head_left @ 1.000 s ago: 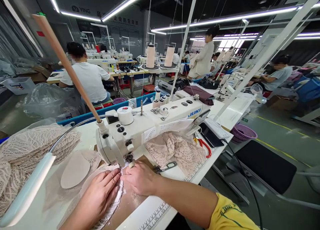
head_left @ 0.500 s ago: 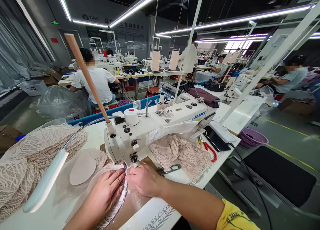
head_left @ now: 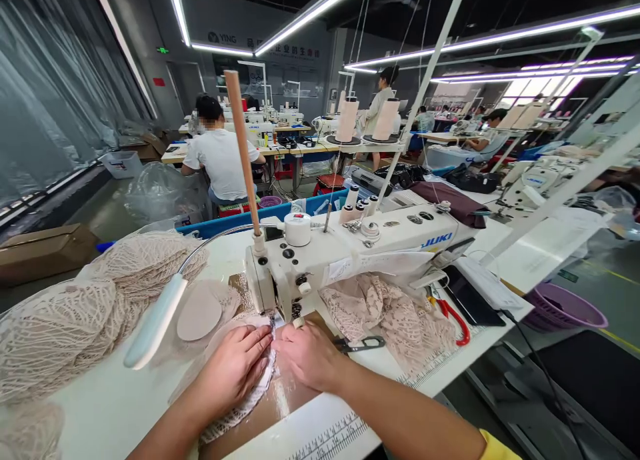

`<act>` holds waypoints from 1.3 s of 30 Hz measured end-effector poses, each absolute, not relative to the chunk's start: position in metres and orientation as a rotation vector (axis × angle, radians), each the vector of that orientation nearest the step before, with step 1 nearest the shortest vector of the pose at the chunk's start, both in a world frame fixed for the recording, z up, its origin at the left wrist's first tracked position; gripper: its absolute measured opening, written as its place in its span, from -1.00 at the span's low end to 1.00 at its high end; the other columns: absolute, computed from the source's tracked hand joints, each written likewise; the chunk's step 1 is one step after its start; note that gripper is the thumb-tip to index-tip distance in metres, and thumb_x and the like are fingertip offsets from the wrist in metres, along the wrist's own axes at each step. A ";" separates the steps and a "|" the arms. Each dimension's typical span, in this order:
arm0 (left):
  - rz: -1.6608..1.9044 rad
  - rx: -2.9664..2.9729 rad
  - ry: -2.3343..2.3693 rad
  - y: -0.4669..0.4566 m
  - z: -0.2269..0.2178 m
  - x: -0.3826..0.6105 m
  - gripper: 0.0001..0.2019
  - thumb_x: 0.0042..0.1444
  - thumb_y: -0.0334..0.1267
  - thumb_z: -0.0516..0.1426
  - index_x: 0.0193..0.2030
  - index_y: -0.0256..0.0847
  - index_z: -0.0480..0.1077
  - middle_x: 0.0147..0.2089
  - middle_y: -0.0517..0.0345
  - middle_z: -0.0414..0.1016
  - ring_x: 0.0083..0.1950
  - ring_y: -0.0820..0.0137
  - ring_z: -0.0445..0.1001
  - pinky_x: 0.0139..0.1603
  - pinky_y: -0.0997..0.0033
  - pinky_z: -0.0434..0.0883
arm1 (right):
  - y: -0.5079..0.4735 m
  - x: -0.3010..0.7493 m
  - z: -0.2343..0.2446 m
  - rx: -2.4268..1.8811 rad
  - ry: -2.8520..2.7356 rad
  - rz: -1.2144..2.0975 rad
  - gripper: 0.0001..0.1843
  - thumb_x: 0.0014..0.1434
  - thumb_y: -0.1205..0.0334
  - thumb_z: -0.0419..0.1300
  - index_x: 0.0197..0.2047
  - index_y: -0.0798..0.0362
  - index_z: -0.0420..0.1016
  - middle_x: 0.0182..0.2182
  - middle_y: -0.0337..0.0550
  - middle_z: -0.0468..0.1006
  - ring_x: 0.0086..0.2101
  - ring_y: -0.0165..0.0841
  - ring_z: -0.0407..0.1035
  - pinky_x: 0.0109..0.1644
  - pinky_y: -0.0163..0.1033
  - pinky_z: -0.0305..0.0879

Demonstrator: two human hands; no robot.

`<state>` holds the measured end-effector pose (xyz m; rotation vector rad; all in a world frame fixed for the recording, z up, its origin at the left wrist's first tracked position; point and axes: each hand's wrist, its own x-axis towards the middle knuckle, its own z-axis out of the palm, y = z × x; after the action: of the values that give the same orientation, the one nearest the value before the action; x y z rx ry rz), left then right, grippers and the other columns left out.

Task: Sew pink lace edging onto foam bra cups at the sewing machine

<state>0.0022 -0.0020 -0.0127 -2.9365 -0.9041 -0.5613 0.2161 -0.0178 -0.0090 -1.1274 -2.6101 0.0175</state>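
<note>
Low in the centre of the frame, the lace cup (head_left: 253, 399) lies on the bench (head_left: 100, 407) under the left hand (head_left: 240, 367), whose fingers are spread flat on it. The right hand (head_left: 307, 353) touches the cup's right edge with curled fingers; I cannot tell whether they pinch it. Both sets of fingertips meet just below the needle (head_left: 273, 321) of the sewing machine (head_left: 350, 253).

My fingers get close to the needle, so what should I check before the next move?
1. Left hand flat on the lace piece: ok.
2. Right hand beside it, at the foot of the sewing machine: ok.
3. Fingers clear of the needle: cannot tell, too small and crowded.
4. Thread snips lying right of the right hand, off the lace piece: ok.
5. Loose lace pile under the machine arm, apart from both hands: ok.
</note>
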 end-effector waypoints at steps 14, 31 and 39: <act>-0.577 -3.002 -0.954 -0.005 -0.008 0.002 -0.68 0.27 -0.30 -0.01 0.11 -0.29 0.35 0.10 -0.07 0.45 -0.04 0.19 0.39 -0.08 0.14 0.40 | -0.018 0.215 -0.015 -1.124 -2.595 0.031 -0.78 0.20 0.39 0.01 -0.20 0.03 0.47 -0.40 -0.19 0.38 -0.42 -0.36 0.11 -0.37 -0.23 -0.07; -0.602 -3.021 -1.001 -0.006 -0.013 -0.001 -0.69 0.25 -0.26 -0.01 0.08 -0.28 0.36 0.10 -0.06 0.43 -0.06 0.21 0.35 -0.06 0.19 0.33 | -0.017 0.214 -0.024 -1.123 -2.571 0.095 -0.72 0.15 0.47 0.00 -0.21 0.02 0.46 -0.41 -0.18 0.38 -0.37 -0.33 0.21 -0.35 -0.24 0.00; -0.621 -3.032 -1.014 -0.006 -0.009 0.000 -0.71 0.25 -0.26 -0.01 0.04 -0.26 0.38 0.05 -0.07 0.44 -0.09 0.23 0.36 -0.09 0.22 0.32 | -0.018 0.215 -0.024 -1.078 -2.529 0.073 -0.68 0.17 0.48 -0.04 -0.16 0.02 0.47 -0.45 -0.18 0.36 -0.39 -0.33 0.21 -0.38 -0.25 -0.01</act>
<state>0.0000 -0.0063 -0.0093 -3.0318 -1.0143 -0.6212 0.2146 -0.0182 -0.0242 -1.0777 -2.5285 0.0731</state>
